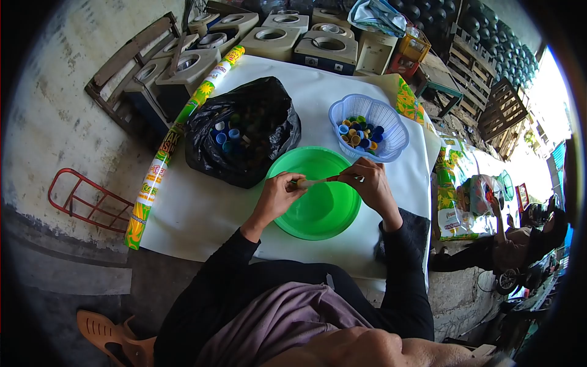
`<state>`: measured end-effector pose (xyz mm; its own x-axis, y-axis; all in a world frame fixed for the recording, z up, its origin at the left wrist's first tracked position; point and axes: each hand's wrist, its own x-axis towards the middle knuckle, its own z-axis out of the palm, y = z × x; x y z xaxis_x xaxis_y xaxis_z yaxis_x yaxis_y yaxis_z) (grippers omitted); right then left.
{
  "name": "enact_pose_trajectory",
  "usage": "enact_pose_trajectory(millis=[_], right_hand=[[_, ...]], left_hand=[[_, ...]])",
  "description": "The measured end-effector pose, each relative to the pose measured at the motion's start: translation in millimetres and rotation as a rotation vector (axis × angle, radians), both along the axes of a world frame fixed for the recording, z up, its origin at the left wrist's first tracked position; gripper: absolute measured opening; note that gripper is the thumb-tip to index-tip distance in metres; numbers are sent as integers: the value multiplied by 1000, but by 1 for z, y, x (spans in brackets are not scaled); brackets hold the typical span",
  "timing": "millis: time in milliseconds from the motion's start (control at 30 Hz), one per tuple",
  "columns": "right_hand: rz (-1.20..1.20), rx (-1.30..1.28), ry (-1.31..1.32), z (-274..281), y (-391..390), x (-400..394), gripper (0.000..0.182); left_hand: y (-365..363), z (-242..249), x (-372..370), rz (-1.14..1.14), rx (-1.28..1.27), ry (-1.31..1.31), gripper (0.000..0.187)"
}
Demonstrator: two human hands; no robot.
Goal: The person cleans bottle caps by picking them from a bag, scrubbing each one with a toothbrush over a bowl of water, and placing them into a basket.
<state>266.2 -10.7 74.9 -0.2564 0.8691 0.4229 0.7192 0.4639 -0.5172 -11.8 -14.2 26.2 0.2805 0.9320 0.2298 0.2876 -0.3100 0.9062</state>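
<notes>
Over the near-left rim of a green basin (315,226), my left hand (282,194) is closed on a small pale cap. Opposite it, my right hand (372,185) grips a thin tool with a reddish handle. The tool's pale blade (318,181) reaches to the cap between my hands. Behind my left hand lies an open black plastic bag (208,147) holding blue, white and dark caps (234,133). A light-blue basket (397,122) with blue, yellow and green caps (362,142) stands behind my right hand.
A white-covered table (183,220) bears everything, with a rolled colourful sheet (165,147) along its left edge. A dark cloth (416,235) lies by my right forearm. Box-like units (327,48) stand behind. At the right, another person (513,244) is beside a second table.
</notes>
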Motion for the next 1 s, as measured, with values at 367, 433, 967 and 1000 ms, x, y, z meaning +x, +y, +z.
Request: enact_pose_trajectory(millis=[367, 433, 967, 1000], right_hand=[[-69, 77, -39, 4, -2, -1, 13], [-60, 1, 77, 7, -1, -1, 12], [-78, 7, 44, 3, -1, -2, 15], [-41, -68, 142, 3, 0, -1, 14]], left_hand=[[-5, 5, 3, 75, 116, 18, 31], [-5, 7, 4, 81, 72, -28, 32], [-3, -3, 5, 117, 165, 3, 20], [-5, 4, 6, 120, 131, -7, 20]])
